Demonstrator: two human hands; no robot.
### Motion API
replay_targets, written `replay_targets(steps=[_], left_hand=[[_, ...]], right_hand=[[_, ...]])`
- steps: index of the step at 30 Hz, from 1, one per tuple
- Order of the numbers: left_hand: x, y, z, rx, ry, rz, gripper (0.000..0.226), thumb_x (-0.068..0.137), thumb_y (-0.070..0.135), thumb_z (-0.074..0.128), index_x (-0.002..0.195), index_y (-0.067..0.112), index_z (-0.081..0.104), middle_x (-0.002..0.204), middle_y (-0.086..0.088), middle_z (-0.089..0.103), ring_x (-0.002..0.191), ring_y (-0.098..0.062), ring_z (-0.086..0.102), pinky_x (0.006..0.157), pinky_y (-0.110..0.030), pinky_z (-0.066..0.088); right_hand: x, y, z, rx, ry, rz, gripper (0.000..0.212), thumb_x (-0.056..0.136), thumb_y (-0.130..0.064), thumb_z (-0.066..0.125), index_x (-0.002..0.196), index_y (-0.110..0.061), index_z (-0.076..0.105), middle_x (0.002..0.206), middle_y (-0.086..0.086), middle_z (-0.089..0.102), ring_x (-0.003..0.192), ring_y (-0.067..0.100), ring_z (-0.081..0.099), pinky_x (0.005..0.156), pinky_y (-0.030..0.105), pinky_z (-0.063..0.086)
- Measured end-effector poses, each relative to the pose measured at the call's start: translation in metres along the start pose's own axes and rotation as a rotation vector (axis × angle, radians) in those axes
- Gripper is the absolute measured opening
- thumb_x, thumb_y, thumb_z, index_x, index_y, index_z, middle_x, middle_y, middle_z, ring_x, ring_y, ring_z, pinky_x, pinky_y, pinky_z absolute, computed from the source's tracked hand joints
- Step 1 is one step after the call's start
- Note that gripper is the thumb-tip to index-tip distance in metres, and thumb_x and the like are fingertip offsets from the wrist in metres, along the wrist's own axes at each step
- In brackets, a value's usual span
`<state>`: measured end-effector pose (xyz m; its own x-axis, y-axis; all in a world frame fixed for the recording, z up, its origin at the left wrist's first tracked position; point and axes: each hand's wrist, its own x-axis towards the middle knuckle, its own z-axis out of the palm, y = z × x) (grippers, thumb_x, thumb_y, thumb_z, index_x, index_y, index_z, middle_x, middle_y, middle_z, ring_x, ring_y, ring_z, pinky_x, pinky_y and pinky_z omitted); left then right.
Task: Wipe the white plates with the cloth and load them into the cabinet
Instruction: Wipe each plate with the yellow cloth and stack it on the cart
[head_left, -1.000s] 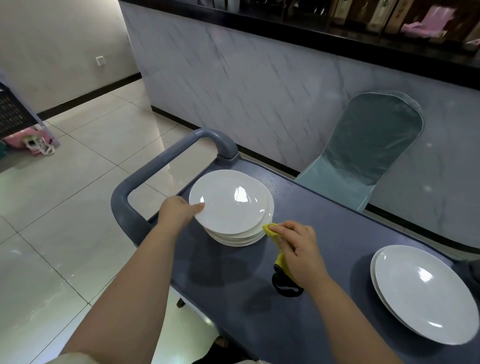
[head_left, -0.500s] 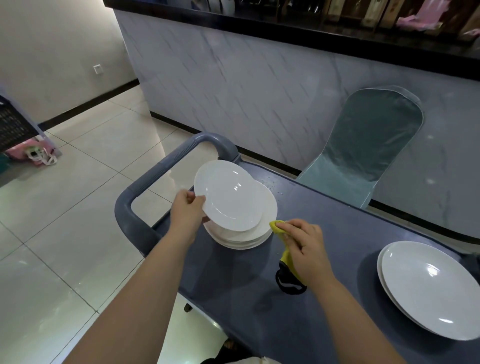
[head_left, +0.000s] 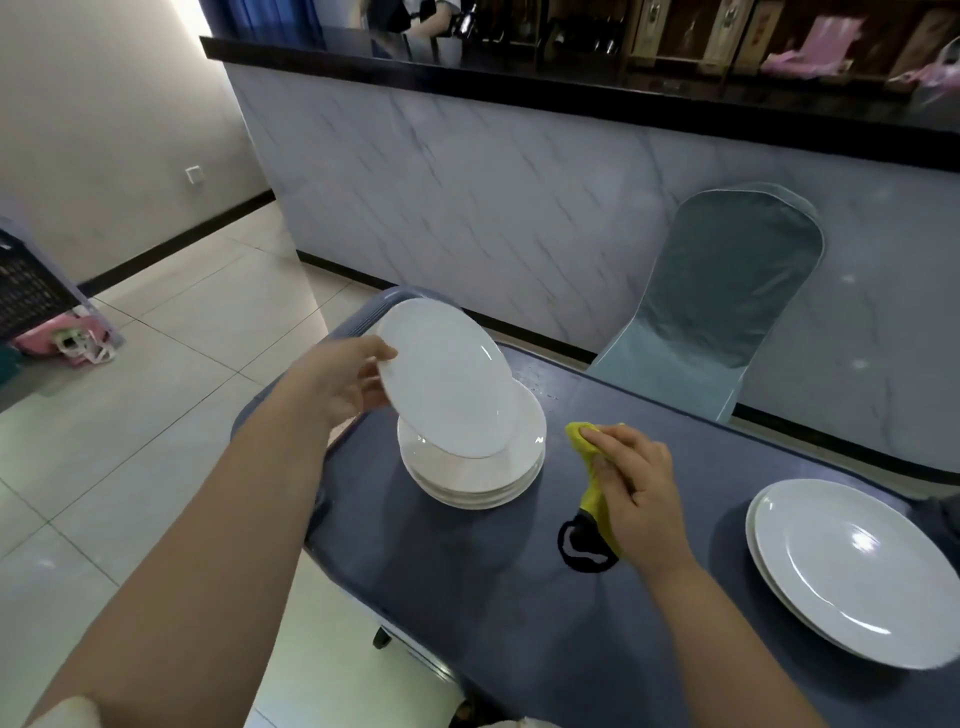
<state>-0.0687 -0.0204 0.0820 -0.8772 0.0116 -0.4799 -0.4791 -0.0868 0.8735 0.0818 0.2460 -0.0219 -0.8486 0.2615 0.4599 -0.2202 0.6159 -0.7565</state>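
My left hand (head_left: 340, 384) grips the left rim of a white plate (head_left: 447, 376), which is tilted up over a stack of white plates (head_left: 478, 475) on the dark blue cart top (head_left: 467, 561). Only the plate's lower right edge is close to the stack. My right hand (head_left: 636, 493) is to the right of the stack, closed on a yellow cloth (head_left: 589, 462) with a black loop hanging below it. Two more white plates (head_left: 852, 569) lie stacked at the cart's right end.
A grey cart handle (head_left: 363, 322) curves behind the lifted plate. A teal covered chair (head_left: 722, 291) stands behind the cart against a marble-fronted counter (head_left: 519, 182). Tiled floor (head_left: 156, 415) spreads to the left, with a dark crate (head_left: 26, 291) at the far left.
My left hand has lifted the top plate off the stack and tilted it upward. My right hand stays by the stack with the cloth.
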Motion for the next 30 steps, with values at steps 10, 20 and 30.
replay_targets(steps=[10,20,30], left_hand=[[-0.054,-0.121,0.046,-0.333,-0.259,-0.209,0.049,0.082,-0.014,0.04,0.111,0.018,0.064,0.091,-0.009,0.074,0.074,-0.025,0.071,0.055,-0.035,0.058],[-0.055,-0.151,0.102,-0.322,-0.525,-0.158,0.065,0.077,-0.019,0.041,0.115,0.026,0.069,0.106,-0.006,0.071,0.087,-0.021,0.068,0.065,-0.035,0.059],[-0.043,-0.146,0.147,-0.188,-0.744,-0.011,0.063,0.062,-0.007,0.06,0.112,0.03,0.072,0.108,-0.005,0.072,0.091,-0.022,0.07,0.066,-0.036,0.057]], right_hand=[[0.025,-0.049,0.013,0.029,-0.171,-0.01,0.024,0.088,-0.022,0.061,0.109,-0.029,0.069,0.114,-0.019,0.06,0.111,0.008,0.049,0.101,0.029,0.037],[-0.042,0.014,-0.059,-0.496,-0.304,-0.127,0.035,0.095,-0.025,0.051,0.127,-0.026,0.063,0.148,-0.004,0.044,0.112,0.039,0.054,0.094,0.047,0.04],[-0.025,0.014,-0.04,-0.444,-0.026,-0.085,0.042,0.094,-0.018,0.055,0.134,-0.027,0.055,0.148,-0.002,0.043,0.116,0.031,0.048,0.099,0.027,0.031]])
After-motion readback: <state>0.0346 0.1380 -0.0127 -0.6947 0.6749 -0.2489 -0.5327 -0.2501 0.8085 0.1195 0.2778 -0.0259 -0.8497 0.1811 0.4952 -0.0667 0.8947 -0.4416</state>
